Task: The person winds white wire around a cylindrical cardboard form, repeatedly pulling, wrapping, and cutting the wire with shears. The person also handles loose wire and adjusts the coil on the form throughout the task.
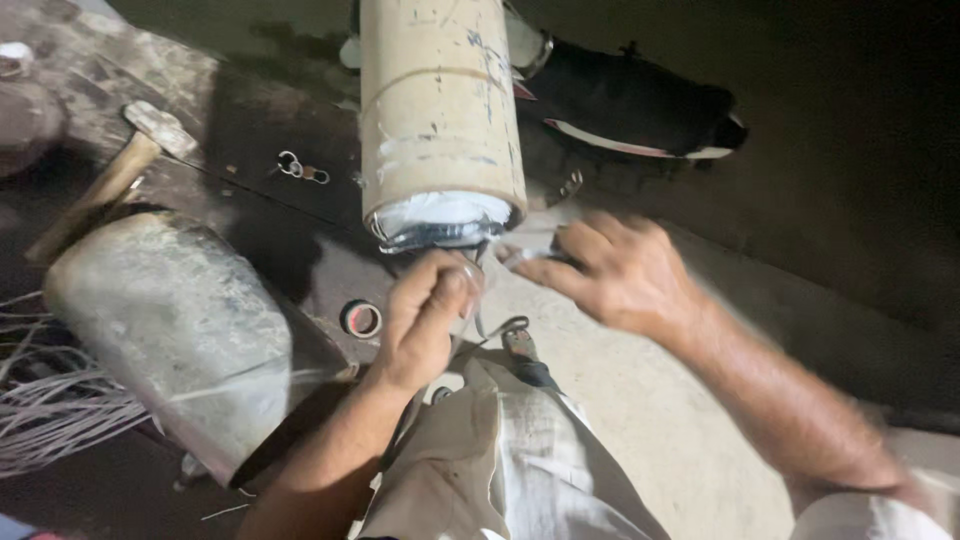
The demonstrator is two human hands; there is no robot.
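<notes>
At the far left a bundle of pale thin wires [45, 400] fans out over the dark floor [840, 130]. Above it lies a hammer [110, 180] with a wooden handle, its metal head pointing up and to the right. Just below the hammer sits a large grey metal cylinder [180, 330], dusty and scuffed, lying on its side. To its right, on the grimy work surface, are a small metal ring clip [300, 168] and, lower down, a round washer-like ring [361, 319].

In the middle a cream-coloured tube [438, 100] reaches down from the top edge, its lower end wrapped in shiny silver foil [440, 220]. The left hand [425, 320] sits just under that foil end, fingers curled tight in a fist around something thin; it looks like a strip or a small tool, but the blur hides which. A dark-handled tool [525, 355] lies just right of that hand, near the person's light trouser leg [500, 460].

The right hand [615, 270] comes in from the lower right, fingers bent and pinching a pale scrap close to the foil rim; motion blur makes the grip unclear. Behind it, past the tube, a black shoe with a white sole [640, 110] rests on the floor.
</notes>
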